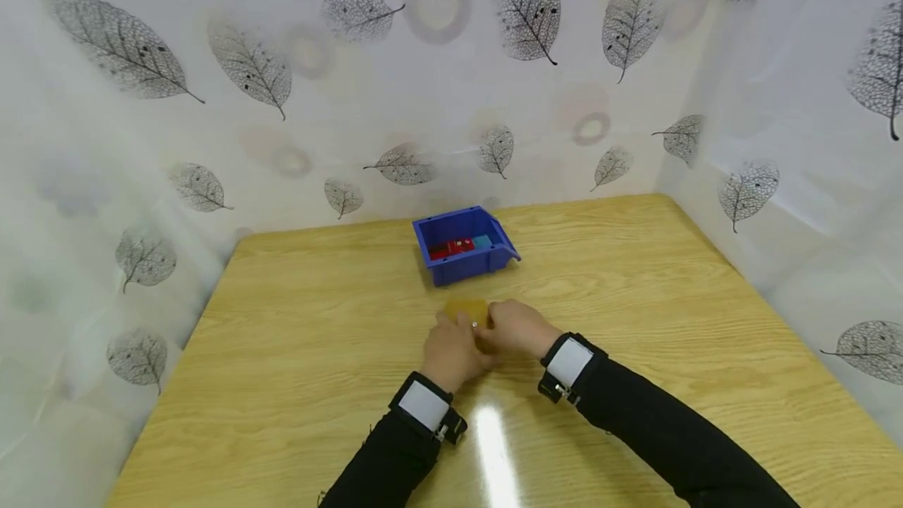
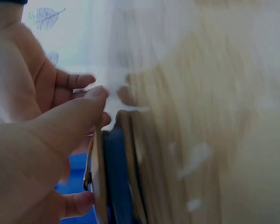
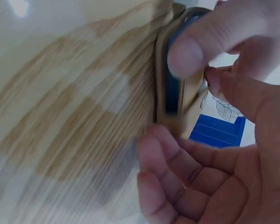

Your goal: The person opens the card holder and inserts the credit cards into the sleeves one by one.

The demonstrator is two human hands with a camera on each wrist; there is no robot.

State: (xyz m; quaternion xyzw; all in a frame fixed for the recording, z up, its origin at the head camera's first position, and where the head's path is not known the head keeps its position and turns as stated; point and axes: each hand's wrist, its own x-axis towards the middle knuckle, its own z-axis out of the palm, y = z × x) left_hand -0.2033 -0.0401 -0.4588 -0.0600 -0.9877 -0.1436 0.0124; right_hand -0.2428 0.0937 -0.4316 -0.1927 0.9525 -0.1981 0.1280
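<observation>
1. Tan flat pouch with layered sides (image 1: 467, 309) is held in both hands over the wood-grain tabletop (image 1: 317, 351), just in front of the blue plastic bin (image 1: 466, 266). Tabletop contact can't be told.
2. Blue layer (image 2: 116, 172) is sandwiched between the pouch's tan sides.
3. Pouch is pinched by the left hand (image 1: 451, 351); thumb is laid along one side, fingers behind partly hidden.
4. Pouch edge is gripped by the right hand (image 1: 522, 326); fingers are curled close together at one end, thumb set at the back.
5. Red item (image 1: 451, 248) and light-blue item (image 1: 482, 241) are contained in the bin.
</observation>
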